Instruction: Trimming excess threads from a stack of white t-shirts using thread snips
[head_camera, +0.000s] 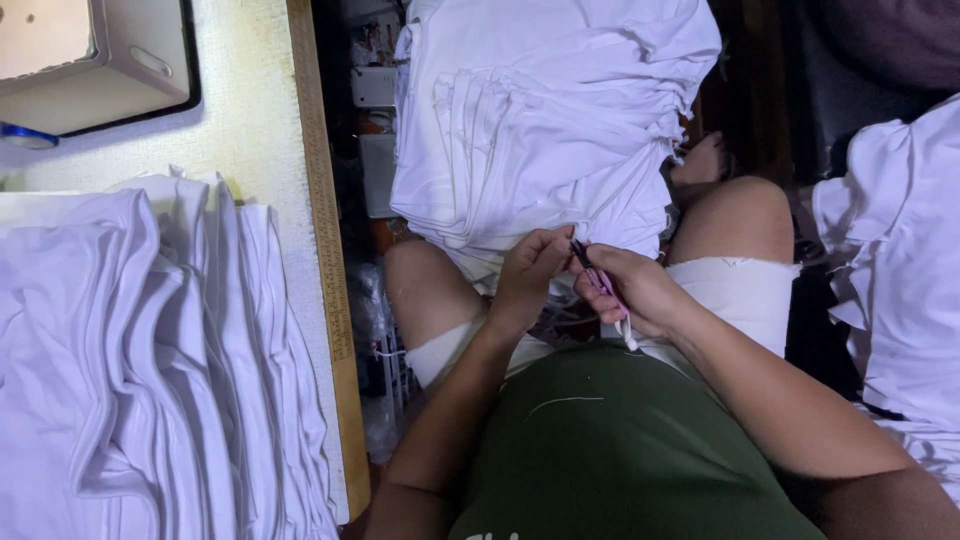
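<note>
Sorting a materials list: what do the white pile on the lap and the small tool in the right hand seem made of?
White pile: soft matte fabric, likely cotton knit; it folds and gathers. Small tool in the right hand: pink body looks plastic, dark tip possibly metal; too small to confirm.

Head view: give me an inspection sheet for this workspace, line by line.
Surface: pale table with a wooden ruler edge.
Job's things: white garment pile on the lap; small pink-handled tool, probably a thread snip.
Clutter: folded white garments on the table; beige box; more white cloth at right.
Hands: left hand pinches the fabric edge; right hand grips the tool.
Cables: nothing seen.
Surroundings: dim gap beside the table, contents unclear.
</note>
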